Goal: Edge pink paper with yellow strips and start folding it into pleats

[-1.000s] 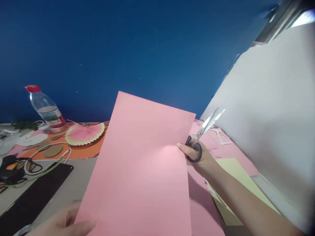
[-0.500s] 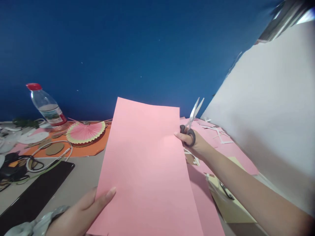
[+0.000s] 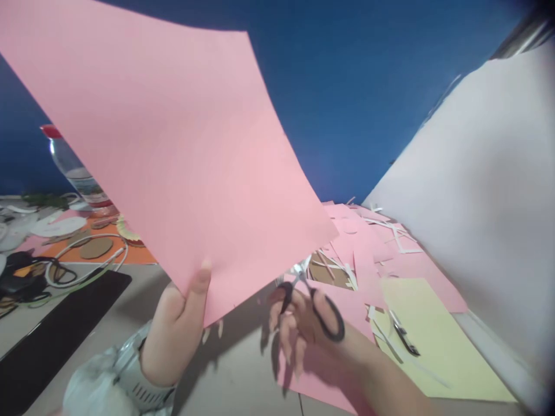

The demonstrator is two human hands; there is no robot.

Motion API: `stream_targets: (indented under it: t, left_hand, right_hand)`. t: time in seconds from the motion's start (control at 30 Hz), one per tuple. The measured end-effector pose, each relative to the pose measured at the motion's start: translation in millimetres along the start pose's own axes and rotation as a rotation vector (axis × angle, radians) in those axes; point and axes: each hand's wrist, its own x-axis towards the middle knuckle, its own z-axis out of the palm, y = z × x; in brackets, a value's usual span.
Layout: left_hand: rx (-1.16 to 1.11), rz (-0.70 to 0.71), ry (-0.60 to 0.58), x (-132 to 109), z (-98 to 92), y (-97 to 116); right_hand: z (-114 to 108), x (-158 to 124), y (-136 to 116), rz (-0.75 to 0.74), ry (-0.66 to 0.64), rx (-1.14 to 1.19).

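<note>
A large sheet of pink paper (image 3: 195,150) is held up, tilted, by its lower left corner. My left hand (image 3: 180,323) pinches that corner, thumb on the near face and fingertips showing underneath. Below the sheet's lower edge, my right hand (image 3: 299,320) has its thumb and a finger through the dark handles of a pair of scissors (image 3: 328,315). The handles are spread apart, and the blades are partly hidden behind the sheet. More pink paper (image 3: 321,375) lies on the table under my right hand.
Yellow paper (image 3: 451,341) with a utility knife (image 3: 403,332) lies to the right. Pink sheets and white strips (image 3: 396,234) cover the back right. At left are a black phone-like slab (image 3: 65,341), a white cable (image 3: 65,266), a bottle (image 3: 78,173) and orange paper (image 3: 143,255).
The pink sheet has swung up and to the left, tilting. My right hand has let go of its edge and moved down and left with the scissors. My left hand moved right.
</note>
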Motion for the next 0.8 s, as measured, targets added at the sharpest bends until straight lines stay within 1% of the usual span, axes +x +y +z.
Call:
stream_targets:
  t: [0.03, 0.1, 0.13, 0.2, 0.33, 0.4, 0.47, 0.6, 0.8]
  left_hand:
    - [-0.018, -0.014, -0.001, 1, 2.7, -1]
    - [-0.045, -0.051, 0.002, 2, 6.7, -8]
    - [-0.048, -0.068, 0.007, 3, 8.3, -13]
    - [-0.05, -0.092, 0.018, 5, 10.7, -23]
    - [-0.032, -0.1, 0.026, 6, 12.9, -35]
    - [-0.011, -0.088, -0.004, 4, 13.3, -36]
    - [0.011, -0.069, -0.052, 0, 14.3, -35]
    - [0.046, -0.024, -0.125, -8, 18.8, -36]
    - [0.063, 0.005, -0.169, -12, 22.6, -39]
  right_hand:
    - [3, 0, 5, 0.061, -0.097, -0.014]
    - [4, 1, 13, 0.168, -0.227, -0.034]
    - [3, 1, 17, 0.213, -0.271, -0.032]
    - [2, 2, 25, 0.275, -0.319, -0.048]
    - [3, 0, 29, 0.307, -0.344, -0.238]
    - [6, -1, 27, 0.312, -0.346, -0.328]
    - [10, -3, 24, 0.312, -0.314, -0.378]
    - [13, -4, 23, 0.321, -0.263, -0.396]
    - [11, 1, 20, 0.368, -0.301, -0.328]
